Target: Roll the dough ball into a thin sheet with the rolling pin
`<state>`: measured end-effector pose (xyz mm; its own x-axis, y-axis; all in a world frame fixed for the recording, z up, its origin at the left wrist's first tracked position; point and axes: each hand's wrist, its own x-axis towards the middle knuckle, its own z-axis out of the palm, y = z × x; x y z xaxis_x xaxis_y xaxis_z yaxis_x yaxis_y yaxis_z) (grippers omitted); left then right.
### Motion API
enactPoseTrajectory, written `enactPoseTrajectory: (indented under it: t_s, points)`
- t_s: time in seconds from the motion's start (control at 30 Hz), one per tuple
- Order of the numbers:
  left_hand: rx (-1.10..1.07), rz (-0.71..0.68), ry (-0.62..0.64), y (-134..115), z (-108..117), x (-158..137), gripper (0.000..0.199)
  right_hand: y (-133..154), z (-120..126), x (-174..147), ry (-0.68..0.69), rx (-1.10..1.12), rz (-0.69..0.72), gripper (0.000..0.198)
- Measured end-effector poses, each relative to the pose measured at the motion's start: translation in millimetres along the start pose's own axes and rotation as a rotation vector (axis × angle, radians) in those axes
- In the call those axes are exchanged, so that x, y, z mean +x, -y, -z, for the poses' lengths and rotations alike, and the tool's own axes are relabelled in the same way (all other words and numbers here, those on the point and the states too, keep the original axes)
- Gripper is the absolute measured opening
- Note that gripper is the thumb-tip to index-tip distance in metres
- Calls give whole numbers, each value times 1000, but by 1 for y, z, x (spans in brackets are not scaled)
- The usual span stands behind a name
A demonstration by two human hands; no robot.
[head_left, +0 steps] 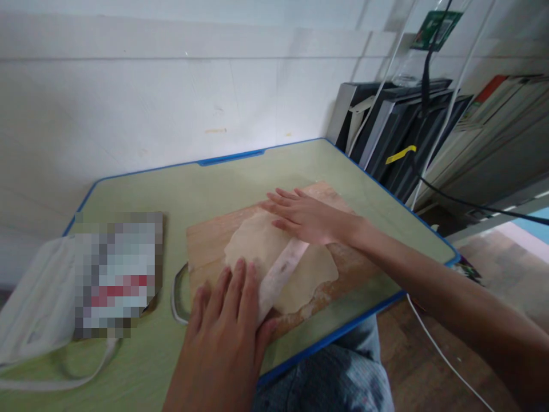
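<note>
A round, flattened sheet of dough [246, 243] lies on a wooden board [210, 229] dusted with flour. Across the dough runs a floury rolling pin [283, 269], slanting from near left to far right. My right hand [309, 216] lies flat over the pin's far end, its fingers spread out to the left above the dough. At the near end is my left hand [229, 320], fingers stretched forward over the board's left part and thumb on the pin's other side. Both palms hide the pin's ends.
The board rests on a green, blue-edged table [154, 189]. On the left lie a blurred packet [124, 269] and a white bag [47, 292] with a strap. A metal handle [176, 294] sticks out by the board. Dark flat panels [398, 126] and cables stand at the right.
</note>
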<state>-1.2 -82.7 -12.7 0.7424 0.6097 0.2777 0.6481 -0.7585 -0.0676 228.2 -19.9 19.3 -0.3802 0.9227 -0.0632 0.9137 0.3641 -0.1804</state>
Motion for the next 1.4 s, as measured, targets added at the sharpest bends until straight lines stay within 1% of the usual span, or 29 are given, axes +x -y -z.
enactPoseTrajectory:
  t_s: [0.1,0.2,0.27,0.37,0.53,0.63,0.73,0.83,0.9,1.0,1.1,1.2,1.3,1.4]
  points:
    - [6,-30,11,2,3,-1,50,-2,-2,6,26,39,-5,51]
    - [13,-61,10,9,5,-2,54,-3,-8,-9,-5,71,11,50]
    - [8,-75,3,15,4,-1,58,-2,-10,-25,-43,75,-2,49]
    - [-7,-92,-20,23,2,2,65,6,-13,-45,-108,60,-64,49]
    - [-17,-122,-51,27,-3,4,72,23,-21,-72,-267,-5,-157,47]
    - [-5,-90,-67,24,-5,2,75,33,-31,-91,-300,-38,-180,49]
    - [10,-43,-59,20,-4,-1,76,42,-41,-110,-329,-64,-205,55]
    - [16,-29,-46,16,-2,-1,72,47,-45,-119,-351,-78,-211,57]
    - [17,-14,-39,14,-1,0,70,45,-42,-116,-343,-60,-203,53]
    - [26,11,-24,11,2,2,67,39,-31,-99,-312,-36,-194,47]
    - [52,35,-21,8,4,3,65,32,-18,-74,-238,-27,-175,47]
    - [60,61,-3,8,6,2,63,25,-6,-46,-130,-50,-110,50]
    - [39,77,20,10,5,1,60,19,0,-16,-76,-68,-31,51]
    - [14,68,17,14,2,0,59,14,3,11,-13,-28,-11,53]
